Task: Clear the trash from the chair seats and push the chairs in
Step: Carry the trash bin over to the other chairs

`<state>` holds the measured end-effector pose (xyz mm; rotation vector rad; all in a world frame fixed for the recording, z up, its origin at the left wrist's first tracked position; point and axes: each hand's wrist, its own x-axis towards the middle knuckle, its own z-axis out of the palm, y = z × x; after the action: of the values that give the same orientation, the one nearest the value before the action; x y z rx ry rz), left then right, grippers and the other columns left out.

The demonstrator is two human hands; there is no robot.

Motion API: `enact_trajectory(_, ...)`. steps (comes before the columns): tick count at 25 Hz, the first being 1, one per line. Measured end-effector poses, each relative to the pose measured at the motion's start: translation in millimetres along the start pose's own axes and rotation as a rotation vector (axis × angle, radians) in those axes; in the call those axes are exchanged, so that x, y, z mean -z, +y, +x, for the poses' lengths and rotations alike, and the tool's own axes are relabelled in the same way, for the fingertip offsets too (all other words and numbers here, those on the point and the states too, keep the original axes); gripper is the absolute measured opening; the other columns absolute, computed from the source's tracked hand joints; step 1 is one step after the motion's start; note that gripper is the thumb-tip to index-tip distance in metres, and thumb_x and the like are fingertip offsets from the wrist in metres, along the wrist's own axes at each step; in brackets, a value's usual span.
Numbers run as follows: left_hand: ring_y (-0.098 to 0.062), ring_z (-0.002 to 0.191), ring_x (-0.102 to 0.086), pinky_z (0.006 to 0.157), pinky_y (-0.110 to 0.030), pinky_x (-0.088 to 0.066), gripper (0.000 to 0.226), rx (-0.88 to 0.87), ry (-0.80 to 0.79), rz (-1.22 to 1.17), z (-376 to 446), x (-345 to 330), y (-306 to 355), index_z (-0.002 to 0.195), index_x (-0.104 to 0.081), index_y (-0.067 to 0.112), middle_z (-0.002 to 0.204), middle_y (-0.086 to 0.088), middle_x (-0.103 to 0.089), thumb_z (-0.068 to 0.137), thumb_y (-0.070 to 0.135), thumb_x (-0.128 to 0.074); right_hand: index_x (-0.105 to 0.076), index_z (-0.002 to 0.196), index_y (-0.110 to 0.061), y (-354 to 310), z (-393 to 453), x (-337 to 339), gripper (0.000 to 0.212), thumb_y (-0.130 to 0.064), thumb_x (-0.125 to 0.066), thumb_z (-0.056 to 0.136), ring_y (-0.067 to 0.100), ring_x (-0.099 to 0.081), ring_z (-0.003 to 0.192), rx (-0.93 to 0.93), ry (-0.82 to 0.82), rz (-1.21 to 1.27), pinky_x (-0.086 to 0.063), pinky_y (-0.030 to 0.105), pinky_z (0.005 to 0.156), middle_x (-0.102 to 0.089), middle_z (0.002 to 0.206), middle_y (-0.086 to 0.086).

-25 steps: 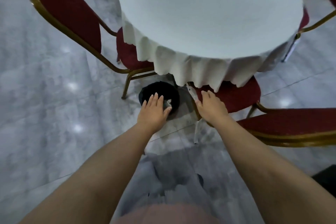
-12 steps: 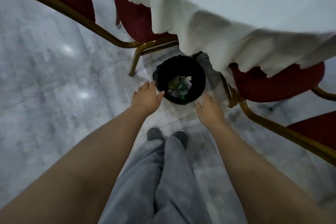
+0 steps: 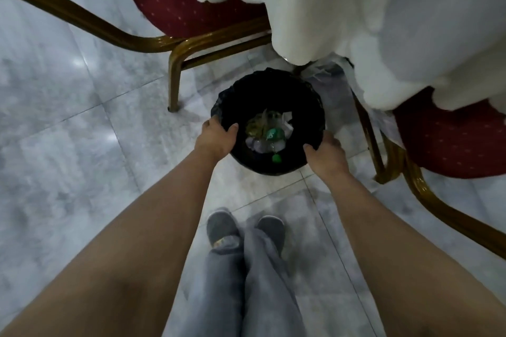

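Glossy grey marble-tile floor [image 3: 68, 145] under me, white draped cloth of the table [image 3: 383, 22], two red-cushioned gold-framed chairs [image 3: 186, 3] flanking, round black-lined waste bin [image 3: 315, 107] holding crumpled trash [image 3: 269, 131], my left hand [image 3: 216, 138] and right hand [image 3: 327, 154] clamped on its rim.

— What's different from a second ago?
— Both hands were open in the air above the bin [image 3: 315, 107]. Now the left hand [image 3: 215, 137] grips the rim on its side, thumb hooked inside, and the right hand [image 3: 327, 153] clasps the opposite edge.
— And the view?
— It has dropped closer; the tabletop is gone, only the cloth's hanging edge [image 3: 356, 22] remains.
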<state>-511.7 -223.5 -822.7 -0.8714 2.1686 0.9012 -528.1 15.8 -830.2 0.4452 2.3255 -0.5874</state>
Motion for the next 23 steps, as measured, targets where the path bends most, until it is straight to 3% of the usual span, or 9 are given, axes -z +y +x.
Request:
enact_trajectory(6, -0.039, 0.131, -0.045, 0.108, -0.043, -0.041, 0.071, 0.067, 0.013, -0.188, 64, -32, 0, 0.152, -0.027, 0.011, 0.148, -0.019, -0.040, 0.094, 0.043, -0.054, -0.011, 0.158, -0.014, 1, 77, -25, 0.078, -0.034, -0.055, 0.096, 0.035, -0.038, 0.140, -0.011, 0.010, 0.060, -0.038, 0.046, 0.112, -0.029, 0.158, 0.014)
enact_trajectory(9, -0.037, 0.119, -0.054, 0.098, -0.050, -0.050, 0.080, 0.138, 0.001, -0.403, 73, -35, 0, 0.145, -0.038, 0.016, 0.137, -0.013, -0.051, 0.075, 0.051, -0.056, -0.033, 0.149, -0.010, 5, 91, -30, 0.068, -0.028, -0.059, 0.088, 0.035, -0.049, 0.130, -0.042, 0.075, 0.214, -0.045, 0.044, 0.107, -0.046, 0.145, 0.015)
enact_trajectory(12, -0.035, 0.105, -0.061, 0.092, -0.049, -0.054, 0.073, 0.178, -0.015, -0.486, 66, -35, -8, 0.134, -0.051, 0.010, 0.125, -0.013, -0.059, 0.068, 0.041, -0.051, -0.046, 0.137, -0.005, 7, 86, -30, 0.065, -0.033, -0.061, 0.081, 0.034, -0.058, 0.118, -0.131, 0.047, 0.309, -0.052, 0.043, 0.099, -0.054, 0.134, 0.013)
enact_trajectory(14, -0.035, 0.102, -0.061, 0.090, -0.048, -0.055, 0.063, 0.180, -0.014, -0.486, 43, -32, -16, 0.130, -0.053, 0.008, 0.121, -0.013, -0.059, 0.073, 0.035, -0.050, -0.050, 0.130, -0.003, 13, 66, -30, 0.067, -0.036, -0.059, 0.073, 0.034, -0.060, 0.112, -0.139, 0.041, 0.319, -0.055, 0.040, 0.092, -0.057, 0.129, 0.014)
enact_trajectory(19, -0.036, 0.109, -0.058, 0.093, -0.051, -0.053, 0.060, 0.206, -0.012, -0.432, -36, -3, -32, 0.131, -0.050, 0.011, 0.125, -0.013, -0.057, 0.078, 0.039, -0.048, -0.056, 0.125, 0.001, 28, -22, -10, 0.058, -0.036, -0.056, 0.080, 0.037, -0.062, 0.105, -0.150, 0.036, 0.261, -0.045, 0.033, 0.073, -0.061, 0.122, 0.020)
enact_trajectory(23, -0.037, 0.113, -0.056, 0.095, -0.051, -0.051, 0.057, 0.185, 0.006, -0.354, -117, 34, -29, 0.132, -0.048, 0.012, 0.129, -0.013, -0.054, 0.084, 0.044, -0.050, -0.053, 0.127, 0.000, 37, -117, 19, 0.053, -0.032, -0.055, 0.084, 0.037, -0.061, 0.109, -0.173, 0.027, 0.287, -0.050, 0.038, 0.084, -0.061, 0.123, 0.019)
